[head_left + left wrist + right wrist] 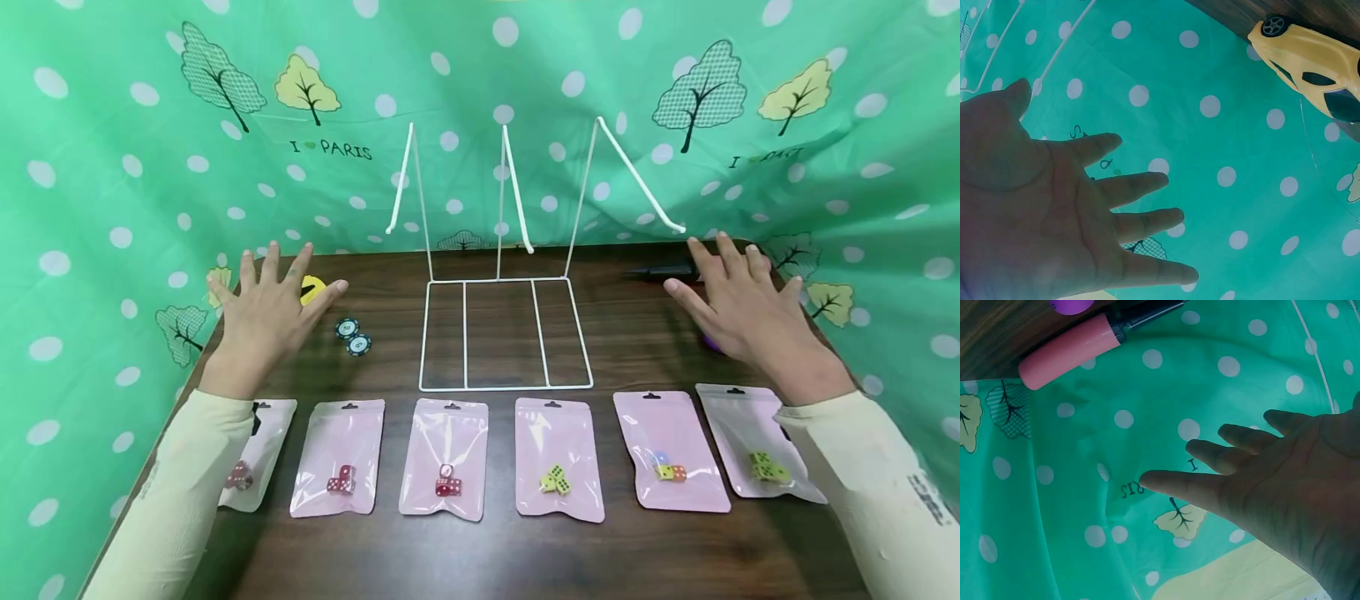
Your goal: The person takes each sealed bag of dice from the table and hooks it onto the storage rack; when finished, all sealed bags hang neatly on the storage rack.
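From where I run the rig, I see both hands held up over the desk (480,558), all fingers out straight & spread wide, w/ nothing in them. The L hand (261,321) is near a yellow toy car w/ dark windows (1307,57); the car sits at the far L of the desk, partly hid by that hand in the head view. Just R of the L hand, 2 round black-and-white chips (358,344) lie side by side, touching. The R hand (750,308) is near a tool w/ a fat pink grip and a long black end (1072,353), at the far R, but doesn't touch it. A purple thing (1072,305) is by the tool; too little shows to tell what it is. In the mid, b/w the hands, stands a white wire rack (506,388) w/ 3 arms up top. Closer to me, 6 shiny pink zip bags (446,429) lie in a row w/ dice inside: 3 on the L have red dice, no. 4 has yellow-green, no. 5 has blue, yellow & orange, no. 6 has green. Pale sleeves (180,492) hide bits of the end bags. A green cloth w/ white dots (480,83) hangs behind.
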Demonstrator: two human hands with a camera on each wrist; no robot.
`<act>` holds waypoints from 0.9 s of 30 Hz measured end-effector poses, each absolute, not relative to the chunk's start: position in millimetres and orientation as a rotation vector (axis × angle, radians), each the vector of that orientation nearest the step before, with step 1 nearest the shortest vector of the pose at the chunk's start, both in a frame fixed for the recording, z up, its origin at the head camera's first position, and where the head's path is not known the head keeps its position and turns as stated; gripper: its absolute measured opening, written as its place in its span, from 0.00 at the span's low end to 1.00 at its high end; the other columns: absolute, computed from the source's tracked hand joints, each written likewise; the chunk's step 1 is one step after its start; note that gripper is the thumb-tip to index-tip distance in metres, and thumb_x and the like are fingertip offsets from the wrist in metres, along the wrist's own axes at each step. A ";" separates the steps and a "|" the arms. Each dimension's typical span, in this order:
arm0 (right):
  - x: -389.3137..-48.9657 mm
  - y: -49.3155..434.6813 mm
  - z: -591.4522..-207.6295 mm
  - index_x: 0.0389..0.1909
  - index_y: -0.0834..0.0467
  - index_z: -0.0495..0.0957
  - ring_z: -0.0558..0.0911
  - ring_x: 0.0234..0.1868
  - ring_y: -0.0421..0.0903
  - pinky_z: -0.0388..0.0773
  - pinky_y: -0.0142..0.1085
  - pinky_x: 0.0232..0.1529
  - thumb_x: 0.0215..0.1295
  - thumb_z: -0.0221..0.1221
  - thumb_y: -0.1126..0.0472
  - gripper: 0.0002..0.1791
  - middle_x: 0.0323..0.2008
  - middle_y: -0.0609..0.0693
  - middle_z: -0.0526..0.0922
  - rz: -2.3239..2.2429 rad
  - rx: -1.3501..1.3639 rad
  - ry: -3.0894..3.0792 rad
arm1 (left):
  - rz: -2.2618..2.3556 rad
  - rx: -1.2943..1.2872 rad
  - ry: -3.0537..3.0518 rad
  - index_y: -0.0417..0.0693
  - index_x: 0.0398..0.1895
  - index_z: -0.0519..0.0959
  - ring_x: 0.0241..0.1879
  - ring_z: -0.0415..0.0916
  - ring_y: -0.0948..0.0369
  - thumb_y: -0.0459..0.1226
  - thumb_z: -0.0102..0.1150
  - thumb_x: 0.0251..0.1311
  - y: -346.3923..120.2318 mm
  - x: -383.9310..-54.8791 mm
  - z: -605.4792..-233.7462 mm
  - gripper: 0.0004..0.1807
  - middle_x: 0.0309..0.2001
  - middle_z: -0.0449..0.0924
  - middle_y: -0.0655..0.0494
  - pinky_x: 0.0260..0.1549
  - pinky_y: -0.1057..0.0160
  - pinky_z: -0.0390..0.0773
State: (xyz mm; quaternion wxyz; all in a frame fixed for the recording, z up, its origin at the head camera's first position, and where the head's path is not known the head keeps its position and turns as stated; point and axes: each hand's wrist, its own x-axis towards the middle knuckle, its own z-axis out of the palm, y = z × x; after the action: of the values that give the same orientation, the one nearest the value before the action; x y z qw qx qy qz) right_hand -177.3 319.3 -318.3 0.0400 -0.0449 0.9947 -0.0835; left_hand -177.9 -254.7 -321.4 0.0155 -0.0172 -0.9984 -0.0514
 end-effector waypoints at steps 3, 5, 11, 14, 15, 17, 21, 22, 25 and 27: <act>-177.4 320.3 -320.8 0.89 0.55 0.33 0.32 0.82 0.77 0.29 0.88 0.64 0.82 0.28 0.25 0.50 0.86 0.69 0.31 -0.258 -0.141 3.049 | -0.162 -0.047 -3.115 0.54 0.90 0.46 0.81 0.34 0.23 0.74 0.29 0.77 -254.8 -178.7 -320.7 0.51 0.84 0.39 0.25 0.65 0.11 0.34; -177.4 321.2 -321.9 0.89 0.54 0.33 0.32 0.82 0.77 0.30 0.88 0.63 0.82 0.28 0.25 0.50 0.86 0.69 0.31 -0.259 -0.143 3.052 | -0.163 -0.045 -3.124 0.54 0.90 0.46 0.81 0.33 0.23 0.74 0.28 0.77 -254.5 -179.2 -320.1 0.51 0.84 0.39 0.25 0.66 0.12 0.34; -179.4 320.8 -321.6 0.89 0.53 0.32 0.32 0.83 0.76 0.31 0.87 0.65 0.83 0.28 0.26 0.49 0.86 0.69 0.30 -0.294 -0.173 3.048 | -0.231 -0.018 -3.130 0.52 0.90 0.45 0.81 0.32 0.23 0.70 0.20 0.81 -254.2 -178.7 -316.4 0.47 0.85 0.37 0.26 0.66 0.12 0.35; -180.8 319.5 -319.2 0.89 0.56 0.35 0.37 0.83 0.77 0.35 0.82 0.71 0.86 0.29 0.30 0.47 0.86 0.70 0.34 -0.319 -0.259 3.069 | -0.314 -0.001 -3.114 0.51 0.90 0.43 0.81 0.30 0.23 0.68 0.21 0.82 -253.8 -178.5 -312.9 0.46 0.85 0.34 0.26 0.66 0.12 0.37; -181.2 319.1 -318.3 0.89 0.57 0.36 0.38 0.83 0.76 0.37 0.79 0.73 0.87 0.30 0.32 0.45 0.86 0.71 0.36 -0.332 -0.302 3.082 | -0.345 0.001 -3.102 0.51 0.90 0.43 0.81 0.29 0.23 0.67 0.22 0.82 -253.5 -178.4 -311.4 0.45 0.85 0.34 0.25 0.66 0.12 0.38; -180.6 316.8 -316.0 0.89 0.58 0.40 0.43 0.84 0.75 0.41 0.74 0.77 0.89 0.33 0.36 0.42 0.86 0.70 0.40 -0.387 -0.403 3.107 | -0.419 -0.005 -3.063 0.49 0.90 0.44 0.81 0.30 0.23 0.66 0.27 0.84 -252.4 -178.1 -307.6 0.45 0.85 0.35 0.25 0.67 0.13 0.40; -175.3 311.3 -312.0 0.89 0.54 0.45 0.47 0.85 0.69 0.44 0.68 0.80 0.90 0.40 0.43 0.37 0.87 0.65 0.46 -0.585 -0.602 3.117 | -0.591 -0.119 -2.984 0.44 0.89 0.46 0.82 0.35 0.24 0.57 0.39 0.87 -249.6 -175.3 -299.0 0.41 0.84 0.39 0.24 0.74 0.22 0.43; -173.0 310.1 -311.2 0.89 0.53 0.46 0.47 0.85 0.68 0.44 0.67 0.81 0.90 0.42 0.45 0.36 0.87 0.65 0.47 -0.641 -0.647 3.111 | -0.637 -0.168 -2.973 0.44 0.89 0.47 0.82 0.36 0.25 0.54 0.43 0.87 -248.1 -174.1 -297.0 0.40 0.84 0.40 0.25 0.75 0.24 0.43; -166.1 308.2 -309.5 0.89 0.52 0.49 0.49 0.86 0.66 0.43 0.62 0.83 0.90 0.46 0.50 0.35 0.86 0.64 0.50 -0.759 -0.780 3.100 | -0.760 -0.330 -2.949 0.44 0.89 0.50 0.83 0.40 0.30 0.42 0.52 0.85 -242.9 -170.4 -293.1 0.38 0.85 0.44 0.28 0.77 0.27 0.47; -160.7 307.8 -309.5 0.89 0.52 0.51 0.51 0.86 0.65 0.43 0.57 0.84 0.89 0.48 0.52 0.34 0.86 0.63 0.52 -0.793 -0.855 3.106 | -0.790 -0.424 -2.933 0.43 0.88 0.53 0.84 0.44 0.32 0.36 0.56 0.82 -238.1 -167.5 -292.0 0.38 0.84 0.48 0.29 0.76 0.28 0.50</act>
State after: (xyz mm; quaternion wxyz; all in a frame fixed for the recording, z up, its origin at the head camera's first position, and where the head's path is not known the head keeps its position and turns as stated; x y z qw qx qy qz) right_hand -160.7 307.8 -309.5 -0.0880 -0.2568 0.9326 -0.2380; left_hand -167.5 -238.1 -292.0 0.0372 -0.1380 -0.9557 -0.2575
